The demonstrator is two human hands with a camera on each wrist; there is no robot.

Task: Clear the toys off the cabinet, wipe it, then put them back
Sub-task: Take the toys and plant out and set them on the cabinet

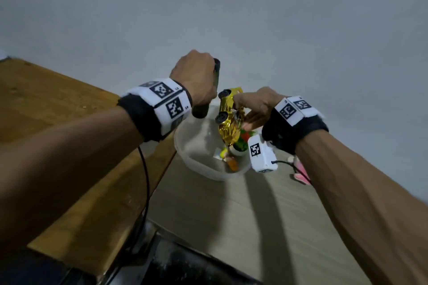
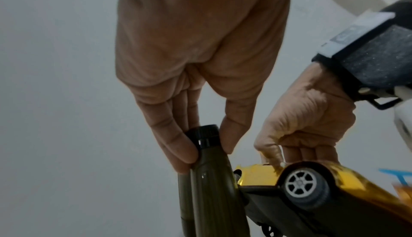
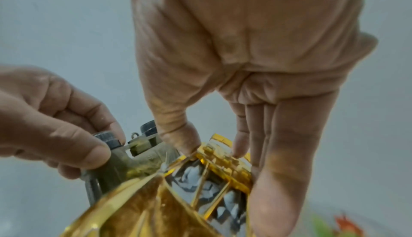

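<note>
My left hand grips olive-green toy binoculars near their black eyepieces, thumb and fingers pinching one barrel. Just to the right, my right hand holds a shiny gold toy car by its roof, nose pointing down. The car's wheel and dark underside face the left wrist view. Thumb and fingertips press on the car's top. Both toys hang above a translucent plastic tub. The wooden cabinet top lies to the left, bare where it shows.
Inside the tub lie a small green plant toy with red bits and a yellow-orange figure. The tub sits on a pale floor by a grey wall. A pink item lies at the right.
</note>
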